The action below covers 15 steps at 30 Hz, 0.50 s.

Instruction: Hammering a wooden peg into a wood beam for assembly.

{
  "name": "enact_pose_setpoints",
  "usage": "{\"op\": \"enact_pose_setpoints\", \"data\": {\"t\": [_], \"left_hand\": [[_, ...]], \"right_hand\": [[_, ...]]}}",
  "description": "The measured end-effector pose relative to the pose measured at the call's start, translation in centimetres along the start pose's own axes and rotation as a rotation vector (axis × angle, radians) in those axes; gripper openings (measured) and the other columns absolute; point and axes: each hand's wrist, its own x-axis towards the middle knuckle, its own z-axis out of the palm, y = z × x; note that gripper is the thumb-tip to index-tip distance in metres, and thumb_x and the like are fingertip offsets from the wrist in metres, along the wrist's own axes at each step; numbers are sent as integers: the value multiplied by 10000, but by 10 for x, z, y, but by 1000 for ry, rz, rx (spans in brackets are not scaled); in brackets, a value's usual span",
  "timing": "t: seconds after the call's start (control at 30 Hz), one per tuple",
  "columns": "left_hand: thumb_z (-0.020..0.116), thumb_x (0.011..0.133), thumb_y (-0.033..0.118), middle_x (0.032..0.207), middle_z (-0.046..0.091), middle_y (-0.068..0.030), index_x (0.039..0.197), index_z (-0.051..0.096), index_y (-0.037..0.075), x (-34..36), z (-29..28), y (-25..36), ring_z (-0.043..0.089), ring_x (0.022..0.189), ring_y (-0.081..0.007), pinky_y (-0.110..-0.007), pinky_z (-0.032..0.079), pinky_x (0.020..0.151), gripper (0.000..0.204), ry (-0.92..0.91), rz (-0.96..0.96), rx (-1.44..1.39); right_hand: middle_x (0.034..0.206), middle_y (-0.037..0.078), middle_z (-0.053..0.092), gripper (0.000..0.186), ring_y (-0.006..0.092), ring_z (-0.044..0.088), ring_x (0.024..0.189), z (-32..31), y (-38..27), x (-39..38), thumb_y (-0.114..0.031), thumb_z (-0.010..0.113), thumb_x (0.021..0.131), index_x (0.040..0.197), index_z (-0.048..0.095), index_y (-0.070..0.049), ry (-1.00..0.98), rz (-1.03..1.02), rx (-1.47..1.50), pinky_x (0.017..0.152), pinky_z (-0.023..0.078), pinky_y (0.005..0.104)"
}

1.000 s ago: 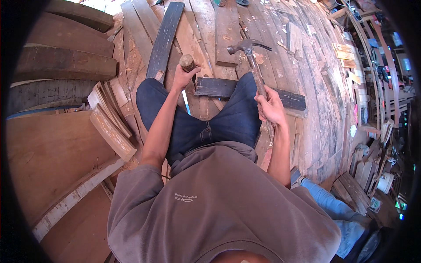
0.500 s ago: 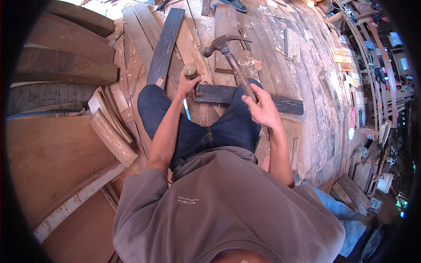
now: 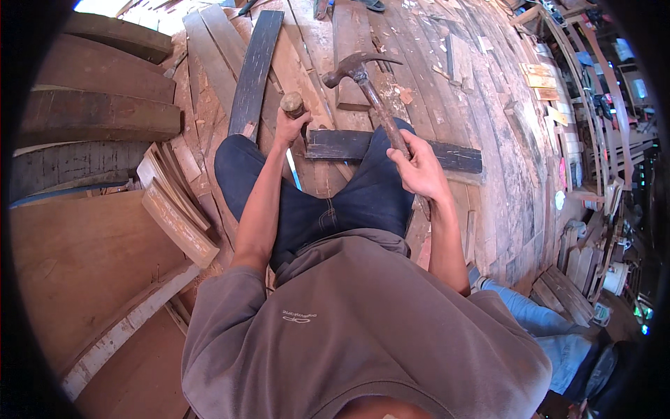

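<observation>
In my right hand (image 3: pixel 421 166) is a claw hammer (image 3: pixel 377 98), gripped by its worn wooden handle. Its rusty head (image 3: pixel 352 68) is raised over the floor, claw pointing right. My left hand (image 3: pixel 288 129) is wrapped round what looks like a chisel (image 3: pixel 294 105), its round, battered wooden butt facing up. The chisel's lower end is mostly hidden and seems to meet the left end of a dark plank (image 3: pixel 342 145). That plank lies crosswise in front of me, and my right leg covers part of it.
Another dark plank (image 3: pixel 257 66) lies lengthwise ahead on the left, among paler boards. Thick curved timbers (image 3: pixel 105 115) are stacked at the left, beside short offcuts (image 3: pixel 178 220). Shavings litter the plank floor (image 3: pixel 481 140). Cluttered shelving (image 3: pixel 593 105) stands along the right.
The whole view has shifted slightly. Both hands keep their grips, and the hammer stays raised in nearly the same pose.
</observation>
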Motion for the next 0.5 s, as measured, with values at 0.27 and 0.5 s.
{"op": "enact_pose_setpoints", "data": {"t": [0.27, 0.5], "left_hand": [[667, 708, -1, 694, 596, -20, 795, 577, 24, -2, 0, -1, 573, 617, -101, -240, 465, 579, 127, -15, -9, -32], [667, 710, -2, 679, 591, -20, 807, 575, 25, -2, 6, 1, 566, 604, -101, -240, 458, 567, 136, -46, -6, 30]], "right_hand": [[605, 84, 401, 188, 131, 378, 552, -4, 2, 1, -138, 602, 832, 886, 523, 24, 9, 31, 25, 513, 329, 320], [603, 120, 416, 194, 162, 392, 544, -4, 5, 3, -139, 603, 831, 892, 522, 28, -5, 17, 19, 520, 341, 330]]}}
